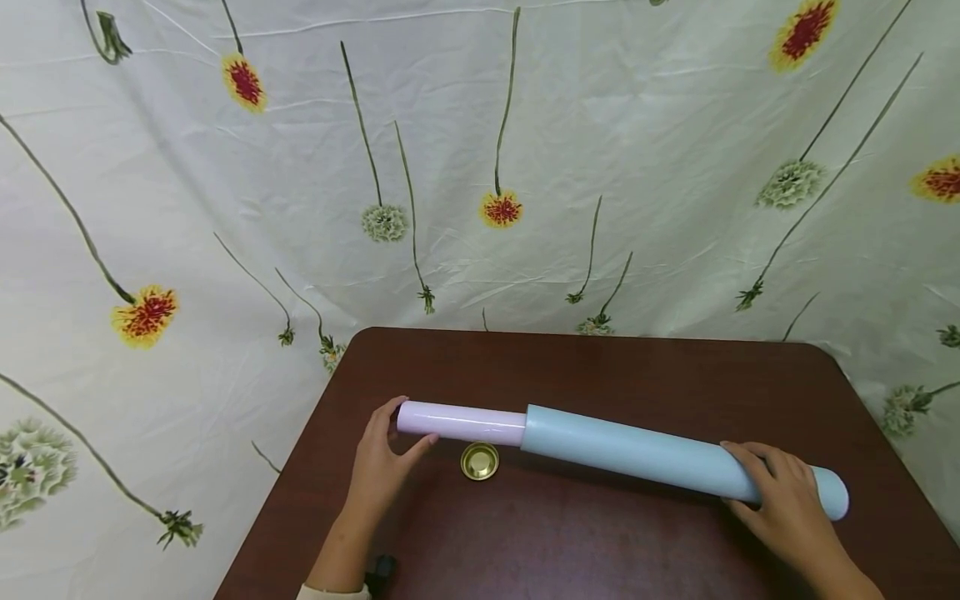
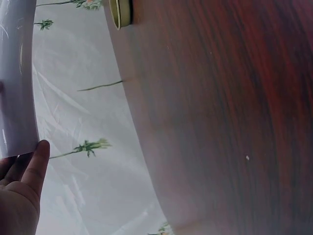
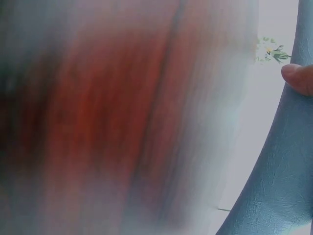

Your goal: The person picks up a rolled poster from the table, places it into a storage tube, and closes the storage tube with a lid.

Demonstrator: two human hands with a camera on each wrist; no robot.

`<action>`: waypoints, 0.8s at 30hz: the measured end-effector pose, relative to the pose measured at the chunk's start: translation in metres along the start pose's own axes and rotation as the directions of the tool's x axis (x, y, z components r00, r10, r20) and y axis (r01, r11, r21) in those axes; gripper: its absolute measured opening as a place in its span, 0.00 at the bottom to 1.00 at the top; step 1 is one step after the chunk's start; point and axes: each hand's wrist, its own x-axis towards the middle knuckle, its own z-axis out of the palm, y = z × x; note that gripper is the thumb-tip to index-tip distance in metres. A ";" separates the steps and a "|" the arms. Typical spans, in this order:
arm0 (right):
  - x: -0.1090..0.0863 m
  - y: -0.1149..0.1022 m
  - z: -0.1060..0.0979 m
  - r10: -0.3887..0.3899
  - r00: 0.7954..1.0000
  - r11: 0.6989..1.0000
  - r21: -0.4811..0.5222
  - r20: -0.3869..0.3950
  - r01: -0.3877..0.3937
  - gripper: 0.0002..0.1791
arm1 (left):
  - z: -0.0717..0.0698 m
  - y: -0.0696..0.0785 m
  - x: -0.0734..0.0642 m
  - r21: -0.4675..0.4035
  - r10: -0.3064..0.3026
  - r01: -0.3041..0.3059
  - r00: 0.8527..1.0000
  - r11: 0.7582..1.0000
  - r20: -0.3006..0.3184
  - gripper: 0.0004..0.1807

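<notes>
A light blue roll (image 1: 622, 450) lies slantwise over the dark wooden table, its surface finely creased like leather in the right wrist view. Out of its left end sticks a glossy lilac tube (image 1: 465, 422). At that tube's free left end, my left hand (image 1: 380, 462) holds it between thumb and fingers; the fingertips (image 2: 40, 154) show at the tube's rim in the left wrist view. My right hand (image 1: 783, 500) grips the blue roll near its right end, thumb (image 3: 298, 78) along its side. Just below the lilac tube sits a small round gold tin (image 1: 480, 461).
The brown table (image 1: 600, 358) has rounded back corners. Behind it and to its sides hangs a white cloth (image 1: 450, 275) printed with flowers. A small dark object (image 1: 381, 573) lies beside the left wrist, too unclear to name.
</notes>
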 end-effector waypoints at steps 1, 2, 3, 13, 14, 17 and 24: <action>0.000 0.000 0.000 -0.001 1.000 1.000 -0.001 0.000 0.001 0.58 | 0.000 0.000 0.000 -0.002 -0.005 0.005 1.000 1.000 0.004 0.44; 0.000 -0.001 0.001 -0.003 1.000 1.000 0.000 -0.001 0.003 0.57 | 0.000 0.000 0.000 -0.003 -0.008 0.008 1.000 1.000 0.008 0.43; 0.000 -0.001 0.001 -0.003 1.000 1.000 0.000 0.000 0.003 0.57 | 0.000 0.000 0.000 -0.005 -0.011 0.012 1.000 1.000 0.011 0.43; 0.001 -0.005 0.004 0.007 1.000 1.000 0.004 0.002 -0.007 0.56 | 0.001 0.000 -0.001 -0.024 -0.002 0.002 1.000 1.000 0.017 0.42; 0.001 -0.005 0.004 0.008 1.000 1.000 0.003 0.004 -0.008 0.56 | 0.001 0.000 -0.001 -0.030 0.000 0.000 1.000 1.000 0.016 0.42; 0.000 -0.006 0.005 0.014 1.000 1.000 0.002 0.014 -0.014 0.56 | 0.003 0.000 -0.001 -0.048 0.013 -0.012 1.000 0.999 0.013 0.41; 0.000 -0.007 0.004 0.027 0.999 1.000 0.009 0.027 -0.027 0.55 | 0.006 0.002 -0.002 -0.071 0.034 -0.032 0.999 0.997 0.015 0.41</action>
